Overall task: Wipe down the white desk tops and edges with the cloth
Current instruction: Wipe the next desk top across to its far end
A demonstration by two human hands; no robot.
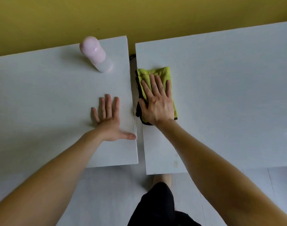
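Right hand (157, 103), flat with straight fingers, presses the green cloth (160, 73) onto the right desk (221, 79) just beside the gap (140, 152). Across the gap, left hand (109, 118) rests flat, fingers spread, on the left desk (41, 95).

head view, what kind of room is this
Probably a home study or small office, though that is a guess: the left desk and right desk, both plain white, stand side by side with a narrow gap, a mustard-yellow wall behind, a pale floor below.
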